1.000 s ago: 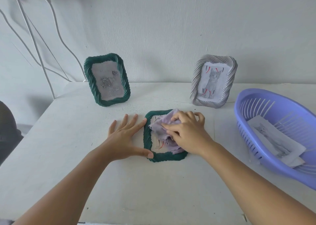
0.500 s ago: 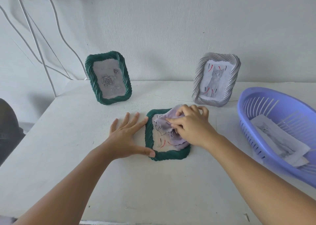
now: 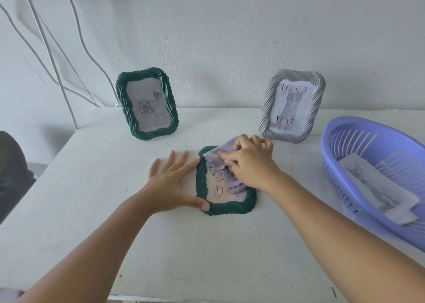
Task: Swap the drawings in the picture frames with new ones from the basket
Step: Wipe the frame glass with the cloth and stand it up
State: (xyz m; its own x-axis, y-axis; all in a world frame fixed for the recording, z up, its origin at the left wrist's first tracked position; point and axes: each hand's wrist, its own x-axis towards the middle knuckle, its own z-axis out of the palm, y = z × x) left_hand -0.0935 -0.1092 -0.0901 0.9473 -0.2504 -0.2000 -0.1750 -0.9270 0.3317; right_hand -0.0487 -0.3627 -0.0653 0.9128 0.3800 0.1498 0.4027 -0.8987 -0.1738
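A dark green frame [image 3: 226, 207] lies flat on the white table [image 3: 184, 256] with a line drawing showing behind its glass. My right hand [image 3: 250, 164] grips a crumpled lilac cloth [image 3: 218, 154] and presses it on the frame's upper right part. Flat on the table lies my left hand [image 3: 171, 183], fingers straight, thumb against the frame's lower left edge. A second green frame [image 3: 147, 103] with a rose drawing stands at the back left. A grey frame [image 3: 293, 106] with a cat drawing stands at the back right. The purple basket [image 3: 331, 141] at the right holds paper drawings [image 3: 379, 187].
The table meets a white wall [image 3: 218, 38] just behind the standing frames. White cables [image 3: 53, 56] hang down at the left. A dark object [image 3: 11, 171] sits past the table's left edge.
My right hand has slid the cloth from the middle of the flat frame up toward its top right corner, uncovering more of the drawing. My left hand has stayed in place.
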